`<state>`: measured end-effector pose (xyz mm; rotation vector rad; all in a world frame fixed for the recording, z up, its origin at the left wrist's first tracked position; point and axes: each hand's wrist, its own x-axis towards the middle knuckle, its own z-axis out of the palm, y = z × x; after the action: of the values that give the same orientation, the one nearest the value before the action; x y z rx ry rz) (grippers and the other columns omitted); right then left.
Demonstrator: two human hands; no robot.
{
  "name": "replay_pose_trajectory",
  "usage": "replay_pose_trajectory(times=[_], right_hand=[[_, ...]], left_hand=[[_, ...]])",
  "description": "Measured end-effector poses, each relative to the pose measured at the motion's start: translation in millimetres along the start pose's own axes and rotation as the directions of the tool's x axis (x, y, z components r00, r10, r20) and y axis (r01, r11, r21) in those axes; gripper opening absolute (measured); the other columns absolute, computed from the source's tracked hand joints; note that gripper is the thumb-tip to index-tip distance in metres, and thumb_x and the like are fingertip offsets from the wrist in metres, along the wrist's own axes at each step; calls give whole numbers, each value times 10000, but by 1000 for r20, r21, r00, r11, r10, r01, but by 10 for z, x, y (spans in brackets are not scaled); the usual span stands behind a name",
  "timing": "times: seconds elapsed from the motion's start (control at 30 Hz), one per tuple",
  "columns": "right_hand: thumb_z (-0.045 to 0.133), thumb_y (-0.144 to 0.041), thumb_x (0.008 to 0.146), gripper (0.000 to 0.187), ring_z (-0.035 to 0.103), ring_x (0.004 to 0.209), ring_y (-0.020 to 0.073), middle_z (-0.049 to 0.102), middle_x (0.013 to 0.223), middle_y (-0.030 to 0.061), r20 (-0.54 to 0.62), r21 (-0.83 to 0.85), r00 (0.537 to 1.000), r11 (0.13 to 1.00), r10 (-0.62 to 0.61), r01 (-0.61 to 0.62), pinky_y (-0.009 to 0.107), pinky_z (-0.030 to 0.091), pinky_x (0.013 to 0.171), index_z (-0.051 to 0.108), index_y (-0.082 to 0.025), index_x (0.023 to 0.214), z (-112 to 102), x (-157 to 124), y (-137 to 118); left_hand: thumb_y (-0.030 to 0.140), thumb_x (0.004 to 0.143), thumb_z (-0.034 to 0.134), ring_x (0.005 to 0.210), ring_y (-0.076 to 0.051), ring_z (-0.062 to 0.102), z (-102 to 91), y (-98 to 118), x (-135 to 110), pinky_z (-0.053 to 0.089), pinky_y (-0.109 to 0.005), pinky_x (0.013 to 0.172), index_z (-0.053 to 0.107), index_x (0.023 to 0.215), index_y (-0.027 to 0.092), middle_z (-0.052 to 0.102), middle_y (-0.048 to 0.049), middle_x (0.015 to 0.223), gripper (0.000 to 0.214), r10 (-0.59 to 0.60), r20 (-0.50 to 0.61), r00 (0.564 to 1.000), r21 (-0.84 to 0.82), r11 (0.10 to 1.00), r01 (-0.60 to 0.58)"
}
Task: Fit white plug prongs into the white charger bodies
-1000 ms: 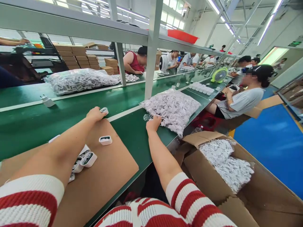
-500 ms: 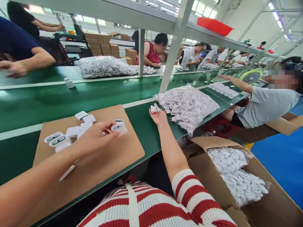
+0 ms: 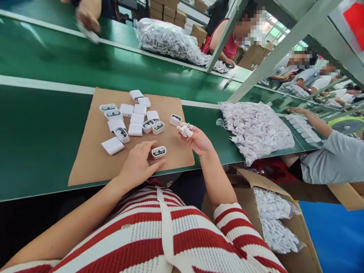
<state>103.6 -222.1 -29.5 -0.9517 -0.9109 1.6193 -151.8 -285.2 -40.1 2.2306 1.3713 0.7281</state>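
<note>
My left hand (image 3: 139, 163) rests low on a brown cardboard sheet (image 3: 93, 159), its thumb and fingers closed round a small white charger shell (image 3: 159, 152) with its open side up. My right hand (image 3: 196, 138) is raised just right of the sheet, palm up, pinching a small white plug part (image 3: 186, 130). Several more white charger shells (image 3: 133, 119) lie scattered on the upper half of the sheet, some open side up, some face down.
A clear bag of white plug parts (image 3: 256, 127) lies on the green table (image 3: 36, 140) to the right. An open carton (image 3: 287, 235) with more bagged parts stands lower right. Another bag (image 3: 167, 40) sits across the belt. Other people work opposite and on the right.
My view has tilted down and left. My right hand came back from the bag with a plug part. My left hand dropped to the sheet with a charger shell.
</note>
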Motion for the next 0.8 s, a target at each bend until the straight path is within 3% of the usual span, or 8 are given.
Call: replay_pose_trajectory(times=[0.1, 0.23, 0.33, 0.47, 0.53, 0.67, 0.73, 0.8], right_hand=[[915, -440, 658, 395, 704, 875, 178, 769, 980, 24, -26, -115, 999, 993, -42, 39, 328, 597, 831, 783, -248, 977, 261, -158, 142], [871, -445, 717, 306, 681, 842, 180, 738, 919, 5, -71, -377, 983, 916, -172, 133, 338, 579, 784, 793, -275, 960, 489, -325, 289], [797, -395, 815, 214, 665, 921, 188, 717, 989, 3, 24, -579, 960, 778, -281, 242, 372, 555, 922, 795, -309, 1011, 588, -439, 287], [716, -364, 892, 213, 633, 1010, 211, 690, 1062, 27, 165, -701, 946, 642, -277, 311, 398, 515, 1010, 780, -343, 1094, 655, -525, 244], [733, -376, 876, 252, 625, 935, 195, 686, 1073, 35, 132, -684, 949, 666, -288, 298, 382, 546, 930, 763, -330, 1122, 665, -527, 252], [759, -427, 835, 324, 598, 729, 141, 702, 945, 28, 19, -514, 977, 836, -214, 193, 322, 569, 708, 726, -261, 1112, 638, -496, 272], [798, -415, 800, 317, 632, 767, 150, 703, 918, 25, 46, -456, 987, 876, -153, 157, 327, 580, 732, 722, -240, 1052, 613, -495, 254], [825, -367, 781, 296, 666, 875, 170, 698, 1010, 35, 108, -473, 981, 859, -164, 195, 346, 586, 810, 724, -243, 1030, 596, -516, 222]], left_hand=[[473, 940, 606, 1085, -281, 595, 67, -43, 3, 447, -425, 962, 659, 1162, 198, 685, -85, 1200, 357, -10, 3, 1000, -58, 998, 10], [463, 956, 595, 1078, -280, 594, 83, -92, 3, 431, -427, 934, 700, 1130, 218, 694, -75, 1175, 318, 2, 38, 999, -102, 995, 2], [474, 952, 597, 1083, -284, 594, 77, -107, -10, 433, -420, 924, 701, 1141, 219, 688, -80, 1184, 334, -8, 40, 999, -116, 993, 13], [500, 958, 586, 1076, -288, 596, 86, -115, -16, 434, -415, 910, 693, 1148, 206, 687, -90, 1166, 367, -5, 28, 1000, -119, 993, 9], [504, 960, 586, 1074, -287, 597, 90, -116, -16, 432, -418, 908, 696, 1145, 205, 687, -88, 1165, 368, 3, 20, 1000, -126, 992, -1], [482, 954, 607, 1063, -279, 599, 74, -101, -24, 429, -424, 919, 705, 1130, 214, 690, -76, 1160, 335, 4, 13, 1000, -146, 989, -2], [475, 946, 626, 1077, -278, 597, 62, -92, -31, 429, -426, 932, 687, 1181, 215, 689, -75, 1172, 355, 0, 12, 1000, -156, 988, 2], [463, 947, 632, 1078, -273, 598, 58, -90, -36, 430, -425, 938, 678, 1205, 215, 687, -72, 1179, 362, 10, 7, 1000, -166, 986, -9]])
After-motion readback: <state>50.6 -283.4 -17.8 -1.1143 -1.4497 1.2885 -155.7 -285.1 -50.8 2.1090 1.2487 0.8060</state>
